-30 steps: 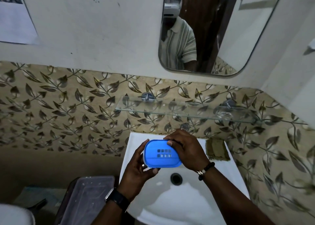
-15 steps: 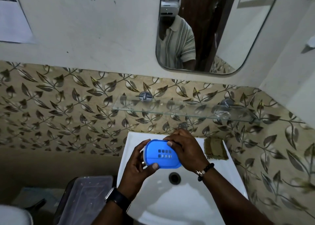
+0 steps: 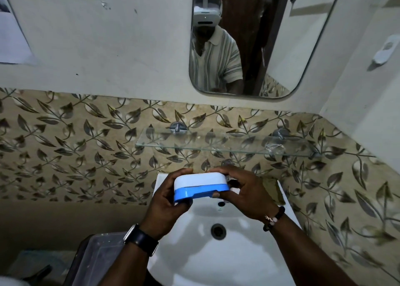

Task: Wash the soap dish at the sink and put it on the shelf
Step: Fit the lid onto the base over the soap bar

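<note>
The near part of the white ceramic sink (image 3: 249, 259) runs off the bottom edge. The left hand (image 3: 167, 201) and right hand (image 3: 244, 195) cover both ends of the white-and-blue plastic soap dish (image 3: 200, 187), whose interior cannot be seen. A chrome tap (image 3: 227, 163) is almost wholly hidden behind them. The lidded clear plastic bin (image 3: 95, 262) is cut off below.

You hold the soap dish (image 3: 200, 185) over the white sink (image 3: 238, 253) with both hands: your left hand (image 3: 167, 201) grips its left end, your right hand (image 3: 244, 192) its right end. The dish's white part faces up, its blue part toward you. The drain (image 3: 218, 231) lies below it. The glass shelf (image 3: 216, 142) hangs on the leaf-patterned wall above, apart from the dish.
</note>
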